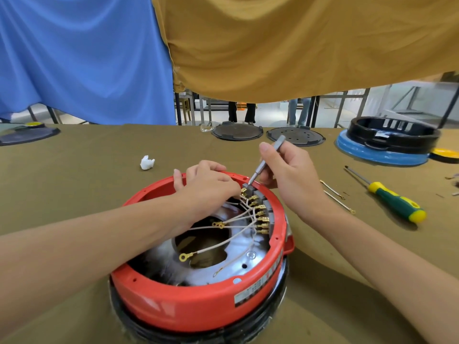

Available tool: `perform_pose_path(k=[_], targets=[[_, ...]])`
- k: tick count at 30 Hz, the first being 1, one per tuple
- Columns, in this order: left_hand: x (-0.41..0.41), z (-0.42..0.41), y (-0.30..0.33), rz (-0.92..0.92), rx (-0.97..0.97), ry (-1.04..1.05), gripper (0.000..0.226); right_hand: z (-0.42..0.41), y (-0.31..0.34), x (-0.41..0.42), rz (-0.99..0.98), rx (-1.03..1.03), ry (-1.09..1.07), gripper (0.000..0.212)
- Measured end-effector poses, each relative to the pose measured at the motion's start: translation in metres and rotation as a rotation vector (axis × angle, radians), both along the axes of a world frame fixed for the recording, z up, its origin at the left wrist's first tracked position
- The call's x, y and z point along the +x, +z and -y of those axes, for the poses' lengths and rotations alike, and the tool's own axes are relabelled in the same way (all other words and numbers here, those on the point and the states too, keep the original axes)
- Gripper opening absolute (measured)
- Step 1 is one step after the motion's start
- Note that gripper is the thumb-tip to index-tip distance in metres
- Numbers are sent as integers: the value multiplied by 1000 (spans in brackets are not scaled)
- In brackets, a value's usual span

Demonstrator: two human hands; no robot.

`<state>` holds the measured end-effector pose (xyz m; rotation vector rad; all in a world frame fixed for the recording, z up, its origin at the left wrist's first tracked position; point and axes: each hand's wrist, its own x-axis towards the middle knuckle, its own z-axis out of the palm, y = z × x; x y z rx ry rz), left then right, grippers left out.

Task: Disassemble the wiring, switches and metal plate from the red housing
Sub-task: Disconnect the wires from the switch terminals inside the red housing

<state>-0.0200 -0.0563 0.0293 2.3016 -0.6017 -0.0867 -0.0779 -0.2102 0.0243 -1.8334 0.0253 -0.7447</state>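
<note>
Red housing (198,306), round and open side up, sits nearest the camera on an olive cloth-covered table (74,194), stacked on a black base (198,333). Inside it: a shiny metal plate (238,259) with a central hole, pale wires (236,219) fanning out to brass ring terminals, and a row of grey switches (260,207) with brass connectors along the housing's right inner wall. Left hand (208,184) reaches over the housing's far rim, fingers curled down at the top of the wire bundle; whether they pinch a wire, cannot tell. Right hand (290,175) at the housing's far right rim, fingers clamped on a slim grey metal tool (267,160), tip on the topmost switch. Right of the housing: 2 thin metal rods (337,197), then a green-and-yellow screwdriver (395,202). Left and beyond the housing: a white crumpled wad (147,162). Far beyond: 2 dark round lids (237,131), a black ring on a blue base (387,142). Blue and mustard cloths hang behind.
</note>
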Motion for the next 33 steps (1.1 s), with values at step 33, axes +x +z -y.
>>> perform_pose_path(k=[33], targets=[[0, -2, 2, -54, -18, -40, 13, 2, 1, 8, -28, 68, 46, 34]])
